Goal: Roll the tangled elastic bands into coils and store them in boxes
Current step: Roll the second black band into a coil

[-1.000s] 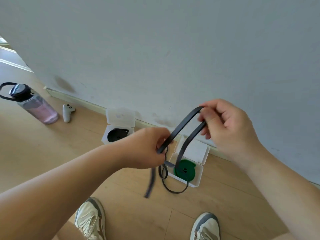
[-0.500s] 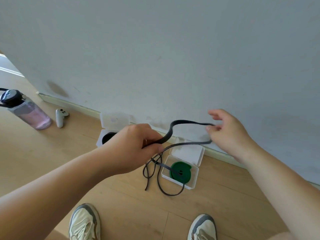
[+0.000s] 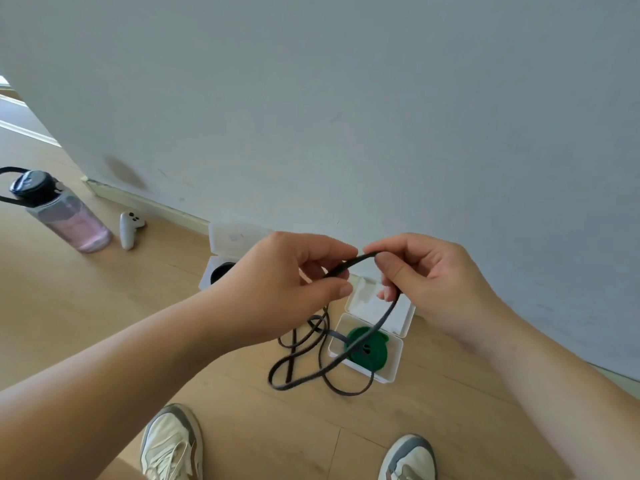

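Observation:
A long dark grey elastic band (image 3: 349, 266) is stretched between both hands in mid-air, and its loose loops hang down tangled toward the floor. My left hand (image 3: 280, 289) pinches it between thumb and fingers. My right hand (image 3: 426, 275) pinches it a short way to the right. Below them an open white box (image 3: 391, 370) holds a coiled green band (image 3: 369, 348). A second open white box (image 3: 213, 271), partly behind my left hand, holds a dark coil.
A pink water bottle (image 3: 65, 216) with a black cap and a white controller (image 3: 129, 228) stand on the wooden floor at left, near the skirting of the grey wall. My two shoes (image 3: 173, 445) are at the bottom edge.
My right hand has come in close to my left hand, shortening the span of band between them. The hanging loops have dropped lower and swung over the green coil's box.

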Motion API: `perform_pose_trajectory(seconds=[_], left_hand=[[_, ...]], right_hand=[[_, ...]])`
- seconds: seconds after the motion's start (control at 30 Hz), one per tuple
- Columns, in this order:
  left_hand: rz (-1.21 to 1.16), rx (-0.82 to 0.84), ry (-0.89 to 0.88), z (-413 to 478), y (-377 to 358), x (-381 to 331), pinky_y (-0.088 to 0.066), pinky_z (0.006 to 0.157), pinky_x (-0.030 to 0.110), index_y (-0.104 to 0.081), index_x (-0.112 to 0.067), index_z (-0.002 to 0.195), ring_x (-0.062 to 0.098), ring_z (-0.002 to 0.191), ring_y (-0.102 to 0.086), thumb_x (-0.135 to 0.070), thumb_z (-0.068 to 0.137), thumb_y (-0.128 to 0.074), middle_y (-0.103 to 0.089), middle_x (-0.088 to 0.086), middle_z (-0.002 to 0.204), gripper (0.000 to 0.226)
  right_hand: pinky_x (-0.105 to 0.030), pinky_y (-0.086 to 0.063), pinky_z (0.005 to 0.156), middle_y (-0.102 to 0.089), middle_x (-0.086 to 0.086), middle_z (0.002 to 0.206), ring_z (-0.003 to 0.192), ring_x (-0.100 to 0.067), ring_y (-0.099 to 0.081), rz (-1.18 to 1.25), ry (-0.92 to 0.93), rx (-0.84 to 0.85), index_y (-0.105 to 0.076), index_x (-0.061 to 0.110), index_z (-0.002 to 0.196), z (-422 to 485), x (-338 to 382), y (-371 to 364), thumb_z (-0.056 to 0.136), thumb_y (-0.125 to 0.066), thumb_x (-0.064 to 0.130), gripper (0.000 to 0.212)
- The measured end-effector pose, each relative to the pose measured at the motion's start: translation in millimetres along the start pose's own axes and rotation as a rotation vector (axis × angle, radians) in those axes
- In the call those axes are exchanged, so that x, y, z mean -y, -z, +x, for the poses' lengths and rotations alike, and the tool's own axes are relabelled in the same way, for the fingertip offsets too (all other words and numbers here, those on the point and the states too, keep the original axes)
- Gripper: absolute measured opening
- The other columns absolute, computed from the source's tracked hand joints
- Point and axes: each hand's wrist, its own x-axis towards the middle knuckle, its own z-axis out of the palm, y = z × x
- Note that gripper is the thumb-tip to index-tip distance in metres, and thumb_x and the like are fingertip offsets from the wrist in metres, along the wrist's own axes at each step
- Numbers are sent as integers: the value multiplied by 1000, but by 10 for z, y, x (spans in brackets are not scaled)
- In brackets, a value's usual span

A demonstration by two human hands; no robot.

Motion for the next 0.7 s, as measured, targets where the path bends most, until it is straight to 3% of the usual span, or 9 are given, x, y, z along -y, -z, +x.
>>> perform_pose_trajectory(seconds=[0.1,0.27,0.4,0.7], left_hand=[[60,-52,-53,-3,-3,13,-53,86,11,-72,-35,126,-8,95,-67,-27,94,-73,-74,-22,96,32],[189,-57,-123,23,-6,73,-51,80,26,-71,-35,127,9,90,-64,-22,101,-62,-66,-16,94,31],[211,-27,-167,45,-25,64,-51,82,28,-65,-29,137,11,91,-64,-12,105,-51,-60,-18,99,39],[140,-97,-166,91,-53,42,-53,83,29,-66,-27,136,8,92,-67,-21,103,-59,-64,-15,100,35]], right_hand=[[-36,-62,73,-70,-3,75,64,-19,-65,-25,9,-14,-79,31,100,19,-9,-6,101,-62,17,21],[-28,-55,63,-75,1,80,61,-16,-64,-82,-4,-52,-75,32,103,31,-27,-47,103,-59,21,20],[-33,-54,61,-76,1,79,59,-19,-64,-82,-17,-70,-72,36,106,23,-19,-41,105,-56,21,22],[-33,-55,60,-74,-3,73,53,-17,-60,-35,-15,-86,-74,32,104,5,-2,-46,103,-60,20,18]])
